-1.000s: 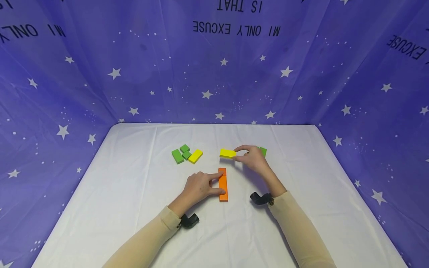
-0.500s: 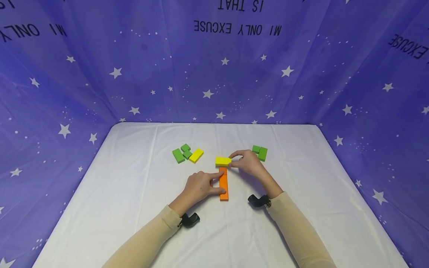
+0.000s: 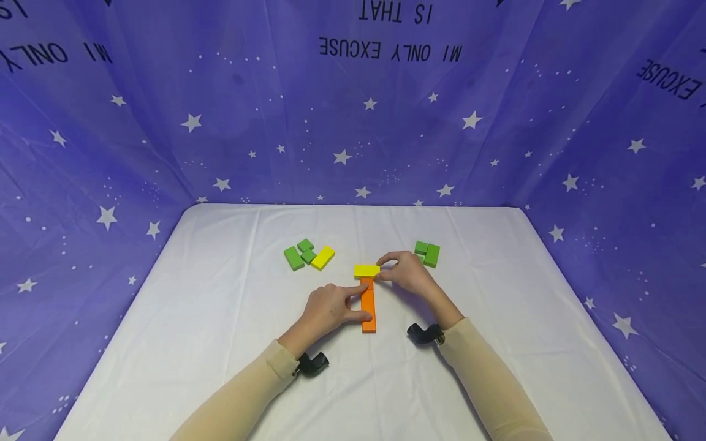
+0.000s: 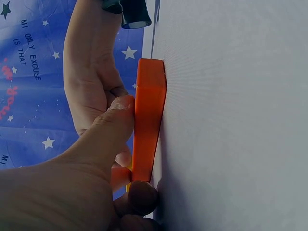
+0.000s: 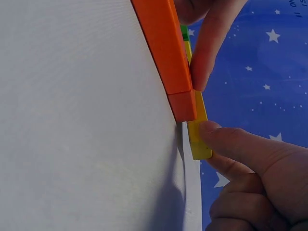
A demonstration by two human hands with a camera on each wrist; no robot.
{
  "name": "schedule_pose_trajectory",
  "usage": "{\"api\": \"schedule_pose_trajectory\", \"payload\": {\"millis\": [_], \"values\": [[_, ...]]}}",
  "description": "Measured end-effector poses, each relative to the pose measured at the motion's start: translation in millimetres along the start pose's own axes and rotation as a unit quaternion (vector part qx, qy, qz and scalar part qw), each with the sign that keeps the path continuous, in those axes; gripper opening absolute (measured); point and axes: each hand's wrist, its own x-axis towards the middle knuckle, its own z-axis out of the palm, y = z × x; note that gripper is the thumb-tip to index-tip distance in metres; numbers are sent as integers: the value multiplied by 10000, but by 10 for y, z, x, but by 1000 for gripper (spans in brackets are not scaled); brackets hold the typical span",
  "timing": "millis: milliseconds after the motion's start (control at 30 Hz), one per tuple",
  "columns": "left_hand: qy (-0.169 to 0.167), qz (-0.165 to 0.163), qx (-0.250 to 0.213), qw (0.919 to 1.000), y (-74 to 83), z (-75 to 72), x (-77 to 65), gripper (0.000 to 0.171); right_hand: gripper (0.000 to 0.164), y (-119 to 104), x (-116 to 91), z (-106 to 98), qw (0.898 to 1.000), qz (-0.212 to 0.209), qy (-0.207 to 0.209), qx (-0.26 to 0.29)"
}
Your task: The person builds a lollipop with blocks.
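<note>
A yellow rectangular block (image 3: 365, 271), pinched in the right hand (image 3: 409, 274), is crosswise at the far end of two orange rectangular blocks (image 3: 368, 302), which the left hand (image 3: 328, 306) presses, thumb and forefinger spread apart. Aligning them seems the current step; next calls for squaring up, then release. Green rectangular blocks (image 3: 432, 255) rest beyond the right hand.

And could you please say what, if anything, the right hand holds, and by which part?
The right hand pinches a yellow block by its right end.
</note>
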Motion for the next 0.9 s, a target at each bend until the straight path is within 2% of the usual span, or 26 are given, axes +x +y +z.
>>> {"api": "schedule_pose_trajectory", "payload": {"millis": [333,733,900], "values": [[41,2,-29,10000,14,-7,-2,72,32,32,12,35,9997,-34,49,-221],[46,-34,-89,9999,-15,-4,20,75,31,38,10,44,9997,-16,11,-239],[-90,-107,-171,9998,-30,-9,63,78,31,28,10,39,9997,-13,-25,-244]]}}
